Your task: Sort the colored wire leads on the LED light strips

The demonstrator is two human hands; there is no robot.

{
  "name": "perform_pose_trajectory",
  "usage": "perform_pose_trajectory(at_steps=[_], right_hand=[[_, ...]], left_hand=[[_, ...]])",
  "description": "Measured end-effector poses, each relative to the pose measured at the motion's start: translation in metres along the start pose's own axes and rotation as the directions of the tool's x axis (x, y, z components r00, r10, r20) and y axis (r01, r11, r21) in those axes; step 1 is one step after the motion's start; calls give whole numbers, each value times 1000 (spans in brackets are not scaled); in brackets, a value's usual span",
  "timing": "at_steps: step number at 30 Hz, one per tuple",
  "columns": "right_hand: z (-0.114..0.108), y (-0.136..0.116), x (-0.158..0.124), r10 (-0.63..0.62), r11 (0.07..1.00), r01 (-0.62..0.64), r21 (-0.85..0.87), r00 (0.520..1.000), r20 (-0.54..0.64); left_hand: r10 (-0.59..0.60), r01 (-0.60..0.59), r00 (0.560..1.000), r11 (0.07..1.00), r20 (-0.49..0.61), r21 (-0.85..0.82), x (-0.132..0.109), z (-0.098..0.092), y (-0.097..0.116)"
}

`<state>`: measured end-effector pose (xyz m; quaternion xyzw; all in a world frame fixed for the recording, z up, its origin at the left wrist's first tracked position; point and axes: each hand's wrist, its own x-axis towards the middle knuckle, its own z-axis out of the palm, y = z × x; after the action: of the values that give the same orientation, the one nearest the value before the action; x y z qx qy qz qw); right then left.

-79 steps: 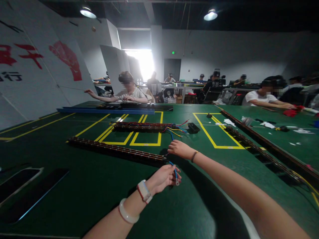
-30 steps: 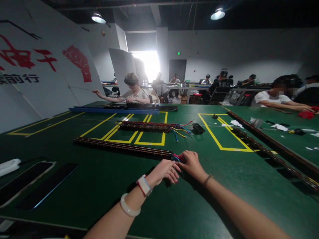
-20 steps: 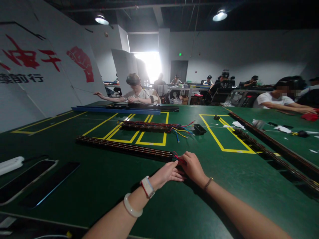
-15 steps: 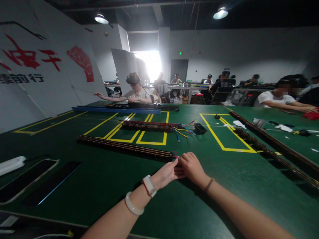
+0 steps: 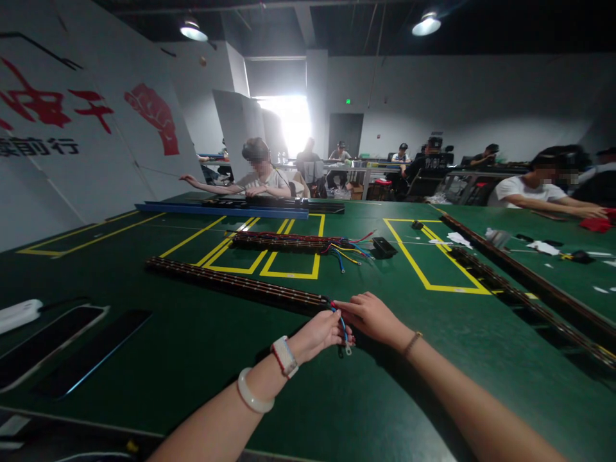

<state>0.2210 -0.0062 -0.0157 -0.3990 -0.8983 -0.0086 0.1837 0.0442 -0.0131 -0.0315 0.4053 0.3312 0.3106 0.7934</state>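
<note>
One thin blue wire with a silver ring tip [image 5: 344, 328] is pinched by the left hand's [image 5: 321, 333] fingers at one long, dark, striped bar's [image 5: 240, 283] right end, over the green surface [image 5: 433, 359]. The right hand's [image 5: 378, 319] fingertips, partly hidden, crowd beside it, grip unclear.

Dark bar [image 5: 240, 282], wired end
Left hand [image 5: 320, 333] grips blue wire [image 5: 343, 326] at the bar's end; right hand [image 5: 376, 316] at same end.

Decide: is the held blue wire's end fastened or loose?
Loose: the blue wire hangs past the left hand, its metal ring visibly attached to nothing.
</note>
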Motion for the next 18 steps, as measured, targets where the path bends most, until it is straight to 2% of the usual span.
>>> perform_pose_trajectory(at_steps=[4, 9, 18], right_hand=[[7, 13, 0, -28, 995, 23, 101, 998, 54], [8, 22, -2, -53, 997, 56, -61, 997, 60], [23, 36, 14, -77, 992, 71, -108, 996, -54]], left_hand=[[13, -14, 1000, 998, 18, 54, 0, -3, -2], [-29, 27, 999, 997, 27, 72, -3, -4, 1], [-23, 22, 1000, 996, 11, 89, -1, -7, -4]])
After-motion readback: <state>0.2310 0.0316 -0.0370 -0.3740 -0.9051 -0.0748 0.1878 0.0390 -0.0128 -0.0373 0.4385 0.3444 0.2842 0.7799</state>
